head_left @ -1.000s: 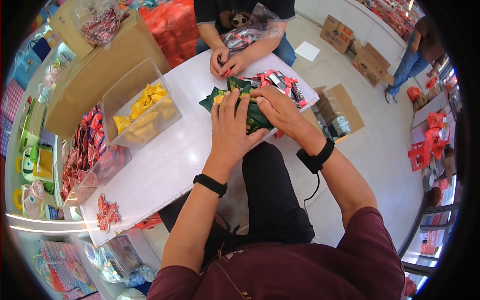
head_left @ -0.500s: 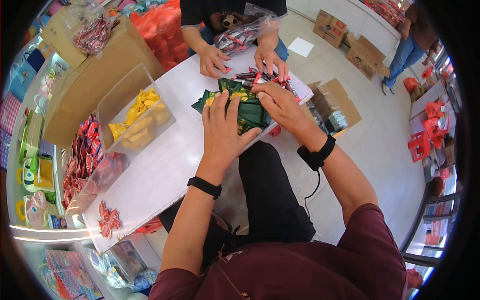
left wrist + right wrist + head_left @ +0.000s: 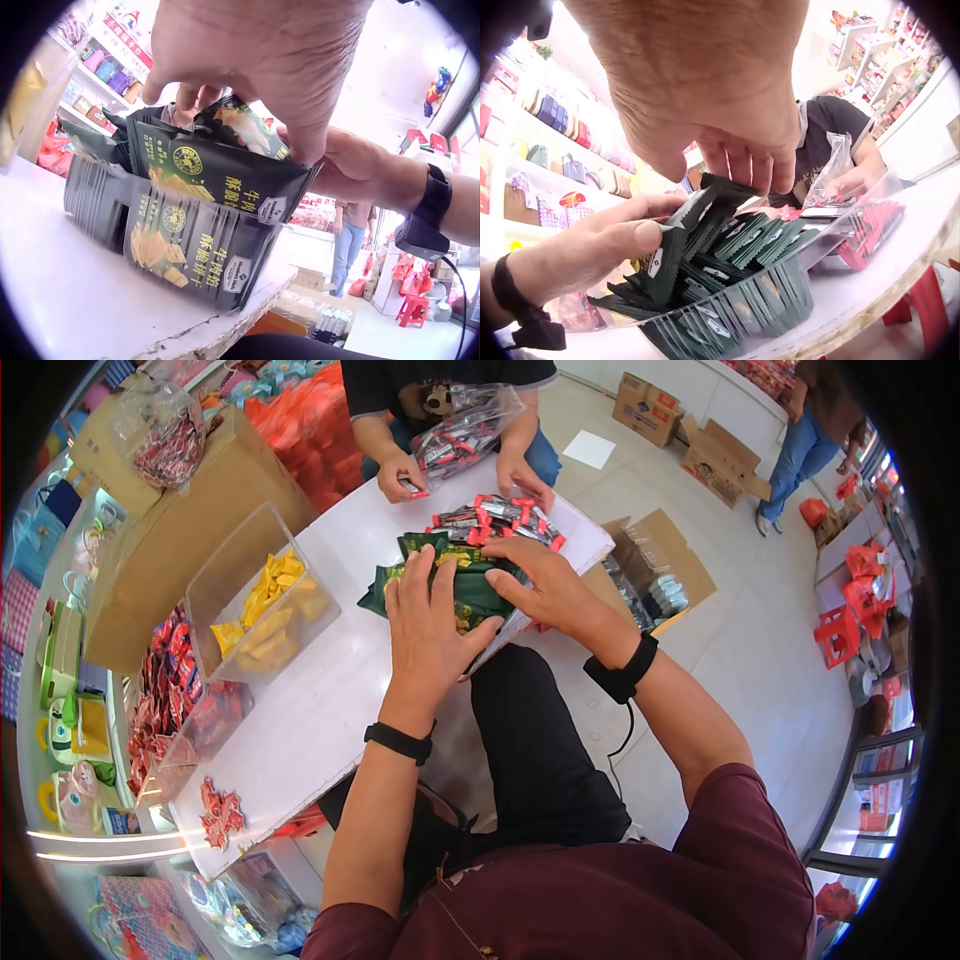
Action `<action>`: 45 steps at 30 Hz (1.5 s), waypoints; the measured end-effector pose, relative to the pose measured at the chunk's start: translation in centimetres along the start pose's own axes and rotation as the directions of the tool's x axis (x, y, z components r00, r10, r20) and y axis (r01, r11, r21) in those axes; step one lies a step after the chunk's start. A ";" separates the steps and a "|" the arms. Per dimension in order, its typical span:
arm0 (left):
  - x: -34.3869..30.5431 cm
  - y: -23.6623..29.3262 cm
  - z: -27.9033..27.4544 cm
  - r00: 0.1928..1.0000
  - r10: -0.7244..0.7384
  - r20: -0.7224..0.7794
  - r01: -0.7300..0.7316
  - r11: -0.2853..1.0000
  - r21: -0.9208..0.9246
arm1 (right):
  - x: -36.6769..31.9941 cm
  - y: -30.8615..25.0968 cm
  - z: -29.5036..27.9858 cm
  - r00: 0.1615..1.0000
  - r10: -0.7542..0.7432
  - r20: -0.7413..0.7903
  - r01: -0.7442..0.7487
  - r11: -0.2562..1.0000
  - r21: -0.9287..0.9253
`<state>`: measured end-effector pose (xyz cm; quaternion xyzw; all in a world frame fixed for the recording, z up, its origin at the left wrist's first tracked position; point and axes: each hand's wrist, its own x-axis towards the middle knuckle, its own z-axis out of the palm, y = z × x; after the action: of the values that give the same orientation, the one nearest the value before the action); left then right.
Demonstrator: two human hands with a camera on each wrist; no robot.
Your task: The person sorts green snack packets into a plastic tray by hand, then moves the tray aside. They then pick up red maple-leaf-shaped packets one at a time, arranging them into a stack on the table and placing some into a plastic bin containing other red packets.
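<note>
Dark green snack packets (image 3: 475, 598) stand packed in a clear box (image 3: 819, 250) near the table's edge. My left hand (image 3: 425, 622) lies over them with fingers spread; its thumb touches the front packet (image 3: 217, 176) in the left wrist view. From the other side, my right hand (image 3: 548, 585) reaches over the box, fingers extended and bent slightly downward onto the packets. In the right wrist view its fingertips touch a packet's upper edge, and my left hand (image 3: 607, 244) is against a tilted packet (image 3: 664, 262).
Black-and-red packets (image 3: 500, 518) lie behind the box, beside another person's hands (image 3: 525, 480). A clear bin of yellow packets (image 3: 270, 605) stands on the left, with red packets (image 3: 220, 812) near the table corner. An open carton (image 3: 690, 565) is to the right.
Both my hands stay over the green packets, with small finger shifts. The other person's hands have moved apart, and one now holds a small packet. The head view has shifted slightly.
</note>
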<state>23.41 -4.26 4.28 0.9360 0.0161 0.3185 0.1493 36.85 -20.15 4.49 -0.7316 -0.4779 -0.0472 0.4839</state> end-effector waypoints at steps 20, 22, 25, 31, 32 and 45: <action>-0.3 -1.3 -0.5 0.996 -0.076 0.056 0.072 0.995 0.065 | -0.8 1.0 2.4 0.943 0.332 -0.004 -0.329 0.936 0.124; -0.4 -1.6 -0.5 0.996 -0.058 0.070 0.054 0.997 0.057 | -1.1 1.6 2.5 0.943 0.330 -0.028 -0.325 0.938 0.119; -0.5 -1.6 -1.1 0.997 -0.057 0.047 0.055 0.998 0.037 | -0.9 2.9 2.1 0.954 0.294 -0.058 -0.287 0.952 0.108; -0.9 -2.3 -1.7 0.997 -0.081 0.018 0.080 0.996 0.049 | 0.7 2.7 2.1 0.949 0.315 -0.027 -0.313 0.948 0.049; -0.9 -2.5 -1.5 0.997 -0.077 0.013 0.076 0.995 0.062 | 0.9 2.6 2.3 0.942 0.334 -0.017 -0.333 0.942 0.048; 0.1 -10.0 1.0 0.980 -0.189 0.057 0.176 0.966 0.188 | -1.0 0.6 7.8 0.962 0.273 -0.017 -0.265 0.912 -0.314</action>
<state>24.75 5.00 0.75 0.9515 0.1257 0.2653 0.0923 33.69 -14.96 -0.52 -0.8584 -0.3657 -0.0452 0.3568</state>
